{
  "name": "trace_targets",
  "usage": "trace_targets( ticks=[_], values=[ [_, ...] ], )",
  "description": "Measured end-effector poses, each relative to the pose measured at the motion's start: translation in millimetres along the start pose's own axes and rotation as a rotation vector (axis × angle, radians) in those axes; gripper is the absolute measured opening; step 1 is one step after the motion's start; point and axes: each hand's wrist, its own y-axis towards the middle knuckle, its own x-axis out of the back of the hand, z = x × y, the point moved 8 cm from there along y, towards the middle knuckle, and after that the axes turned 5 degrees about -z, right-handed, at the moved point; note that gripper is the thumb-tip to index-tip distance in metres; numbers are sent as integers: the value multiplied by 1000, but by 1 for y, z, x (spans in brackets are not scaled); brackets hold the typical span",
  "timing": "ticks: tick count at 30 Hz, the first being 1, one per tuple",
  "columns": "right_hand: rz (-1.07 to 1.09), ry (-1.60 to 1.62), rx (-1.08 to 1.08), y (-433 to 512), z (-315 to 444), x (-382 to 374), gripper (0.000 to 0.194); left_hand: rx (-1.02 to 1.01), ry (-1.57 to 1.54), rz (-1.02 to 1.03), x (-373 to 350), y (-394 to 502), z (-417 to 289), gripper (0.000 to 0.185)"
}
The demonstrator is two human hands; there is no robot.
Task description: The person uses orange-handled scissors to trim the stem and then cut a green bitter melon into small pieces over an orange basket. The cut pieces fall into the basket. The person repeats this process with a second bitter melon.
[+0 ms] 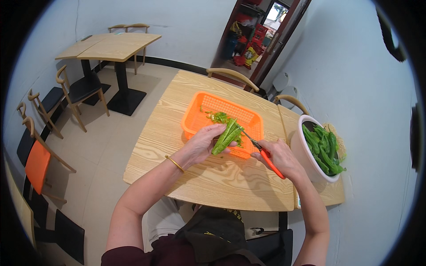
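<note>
Several long green peppers (223,141) lie bundled in my left hand (203,143), held over the near side of an orange plastic basket (189,114). My right hand (278,154) grips scissors with orange-red handles (271,163); their blades reach to the upper right end of the bundle. Cut green pepper pieces (218,117) lie in the perforated basket, partly hidden by the peppers and my left hand. To the right, a pale pink bucket (296,146) holds many whole green peppers (324,146).
The basket stands on a wood-grain table (229,186). Wooden chair backs (233,76) stand at its far side, with a wall close on the right. Another table (116,46) and several chairs are at the left. Beyond an open doorway are red crates (258,35).
</note>
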Motion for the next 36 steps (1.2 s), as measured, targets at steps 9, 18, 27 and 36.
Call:
trace_targets(
  ticks=[9, 18, 27, 36],
  values=[
    [-37, 122, 36, 12, -1, -8, 38, 47, 140, -33, -9, -8, 1, 38],
    [-13, 112, -72, 17, -13, -12, 41, -414, 879, -276, -5, -12, -23, 42],
    [24, 107, -46, 7, -6, -3, 36, -834, 1167, -435, -20, -31, -42, 35],
    [43, 50, -60, 15, 12, -9, 37, -899, 1143, -406, -32, -39, -43, 32]
  ],
)
